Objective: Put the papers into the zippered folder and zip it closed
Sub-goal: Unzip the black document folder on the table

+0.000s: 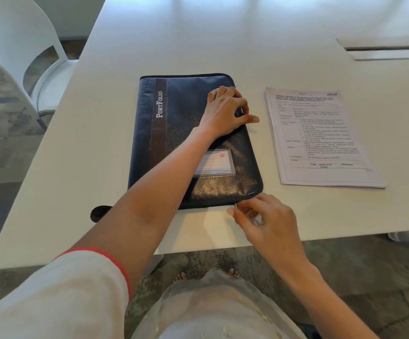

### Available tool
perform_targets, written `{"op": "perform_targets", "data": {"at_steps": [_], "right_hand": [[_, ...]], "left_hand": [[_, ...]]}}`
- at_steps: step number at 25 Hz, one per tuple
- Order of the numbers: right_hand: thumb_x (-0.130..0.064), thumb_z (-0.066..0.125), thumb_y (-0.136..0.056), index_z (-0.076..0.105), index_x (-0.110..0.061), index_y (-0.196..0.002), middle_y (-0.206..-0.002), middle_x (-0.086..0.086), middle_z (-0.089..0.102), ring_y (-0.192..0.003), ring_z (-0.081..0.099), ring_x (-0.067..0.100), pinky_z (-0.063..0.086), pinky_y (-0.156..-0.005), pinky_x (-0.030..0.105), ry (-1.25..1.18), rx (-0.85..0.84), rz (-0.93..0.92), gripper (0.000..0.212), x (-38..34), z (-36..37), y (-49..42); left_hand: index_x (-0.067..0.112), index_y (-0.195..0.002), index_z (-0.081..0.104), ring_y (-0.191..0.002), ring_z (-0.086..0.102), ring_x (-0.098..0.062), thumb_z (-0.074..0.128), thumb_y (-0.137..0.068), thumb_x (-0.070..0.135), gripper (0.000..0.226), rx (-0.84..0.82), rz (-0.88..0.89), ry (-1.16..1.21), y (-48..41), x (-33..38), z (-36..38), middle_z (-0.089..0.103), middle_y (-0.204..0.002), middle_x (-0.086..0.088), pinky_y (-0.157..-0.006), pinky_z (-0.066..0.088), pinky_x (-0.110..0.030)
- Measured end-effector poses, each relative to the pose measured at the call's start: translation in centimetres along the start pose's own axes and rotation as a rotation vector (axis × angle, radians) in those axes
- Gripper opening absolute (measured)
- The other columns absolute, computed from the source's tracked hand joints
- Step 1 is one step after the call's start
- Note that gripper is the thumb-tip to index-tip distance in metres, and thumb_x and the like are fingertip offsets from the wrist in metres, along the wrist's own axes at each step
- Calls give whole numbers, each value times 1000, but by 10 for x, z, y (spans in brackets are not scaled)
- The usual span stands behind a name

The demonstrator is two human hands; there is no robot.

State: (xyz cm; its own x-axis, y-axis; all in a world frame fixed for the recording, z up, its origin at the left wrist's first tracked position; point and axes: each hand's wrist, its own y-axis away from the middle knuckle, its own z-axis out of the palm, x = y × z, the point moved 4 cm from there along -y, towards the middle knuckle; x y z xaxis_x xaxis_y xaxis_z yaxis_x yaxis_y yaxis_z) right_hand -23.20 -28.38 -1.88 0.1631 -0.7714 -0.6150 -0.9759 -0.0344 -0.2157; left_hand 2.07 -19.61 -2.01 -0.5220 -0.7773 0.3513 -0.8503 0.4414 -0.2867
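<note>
**A:** Head view looks down on a dark zippered folder (pixel 193 140) lying flat and closed on the white table (pixel 198 45), cover up, the word "Portfolio" on its brown stripe. Why is the left hand (pixel 225 110) up near the far right edge?

**B:** I'd say to pin it. That hand lies palm down on the cover with the fingers curled over the right edge, pressing without really gripping anything. It keeps the folder from sliding while the other hand works the zip.

**A:** And the right hand (pixel 259 216)?

**B:** It sits at the folder's near right corner, thumb and forefinger pinched on a small metal zipper pull (pixel 236 206). The other fingers are loosely bent. My guess is the zip is being run open around that corner, since nothing has gone in yet.

**A:** So where are the papers (pixel 320 138)?

**B:** Stacked in a neat printed pile on the table, to the right of the folder, near it but not touching. Nobody is holding them.

**A:** Anything inside the folder?

**B:** Can't tell, the cover hides it. Only a label card shows in the clear window (pixel 214 162) on the front.

**A:** Anything else around?

**B:** A white chair (pixel 27 57) off the table's left side, and a dark strap end (pixel 99 212) poking out by the near left corner
</note>
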Motion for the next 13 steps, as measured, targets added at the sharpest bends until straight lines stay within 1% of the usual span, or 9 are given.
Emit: {"op": "perform_targets", "data": {"at_steps": [1, 2, 3, 5, 7, 9, 11, 13], "right_hand": [[-35, 72, -80, 74, -16, -82, -77, -4, 66, -68, 58, 10, 43, -59, 14, -26, 17, 3, 20, 3, -5, -3], [-35, 70, -82, 73, -15, -82, -77, -4, 64, -70, 57, 11, 43, -59, 15, -43, 55, -11, 20, 6, -10, -8], [-30, 69, -84, 72, -13, -84, -80, -2, 64, -74, 57, 13, 44, -62, 16, -42, 99, -43, 17, 11, -15, -13], [-18, 66, -87, 71, -9, -97, -96, 4, 64, -90, 57, 18, 42, -76, 13, 1, 133, -121, 14, 19, -17, -26], [-13, 61, -89, 69, -8, -109, -113, 7, 64, -108, 55, 22, 39, -91, 14, 12, 82, -166, 22, 25, -10, -37], [-12, 58, -90, 67, -9, -117, -126, 6, 62, -122, 51, 22, 38, -103, 22, -2, 19, -194, 28, 27, -1, -43], [-10, 58, -91, 65, -10, -121, -135, 4, 57, -133, 43, 18, 35, -109, 30, -17, -23, -203, 31, 29, 5, -44], [-10, 58, -92, 64, -11, -123, -138, 4, 55, -137, 40, 16, 34, -112, 33, -33, -23, -206, 32, 29, 7, -45]], "left_hand": [[22, -99, 70, -121, 44, -23, 55, -86, 64, 46, -21, 14, 4, 4, 2, -4, 58, -123, -3, -105, 25, -44], [22, -101, 69, -119, 46, -23, 55, -87, 61, 44, -42, 34, 5, 10, 5, -9, 59, -122, -3, -102, 27, -44], [23, -103, 68, -116, 49, -23, 55, -88, 58, 40, -58, 52, 8, 20, 8, -14, 60, -120, -2, -100, 29, -43], [24, -101, 67, -109, 53, -20, 58, -88, 52, 32, -44, 52, 30, 53, 18, -26, 62, -114, 1, -97, 32, -41], [24, -97, 66, -109, 53, -18, 61, -88, 47, 26, 12, 0, 43, 95, 27, -39, 62, -113, 3, -97, 31, -39], [23, -89, 67, -112, 51, -19, 63, -86, 46, 23, 99, -67, 22, 141, 37, -50, 62, -115, 3, -98, 31, -39], [25, -80, 69, -116, 48, -20, 65, -82, 49, 25, 143, -117, 2, 181, 51, -56, 61, -118, 2, -100, 31, -41], [26, -75, 70, -119, 47, -21, 65, -79, 58, 32, 124, -147, -62, 204, 67, -55, 59, -123, 1, -105, 31, -44]]}}
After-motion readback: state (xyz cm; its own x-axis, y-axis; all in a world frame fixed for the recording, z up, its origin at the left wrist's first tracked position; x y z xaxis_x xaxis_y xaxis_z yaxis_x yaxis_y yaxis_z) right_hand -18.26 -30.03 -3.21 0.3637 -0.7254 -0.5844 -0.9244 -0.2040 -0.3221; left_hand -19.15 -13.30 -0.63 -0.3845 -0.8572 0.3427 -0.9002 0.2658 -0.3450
